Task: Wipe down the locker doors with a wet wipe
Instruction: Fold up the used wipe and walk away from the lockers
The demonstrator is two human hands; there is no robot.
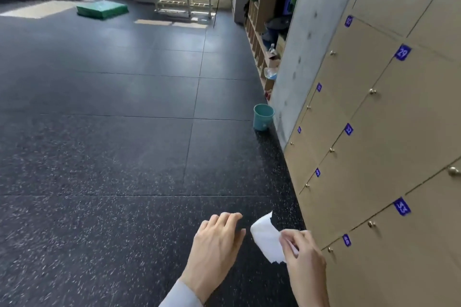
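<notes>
A right hand (pixel 303 254) pinches a white wipe (pixel 267 240) by one edge between thumb and fingers, low in the view, just beside tan lockers (pixel 374 157) that run along the right side with brass knobs and blue number tags. The wipe hangs above the dark speckled floor (pixel 112 132), not touching the doors. The left hand (pixel 217 242) hovers near it, fingers loosely curled, holding nothing. A teal bucket (pixel 263 117) stands farther along by the wall
</notes>
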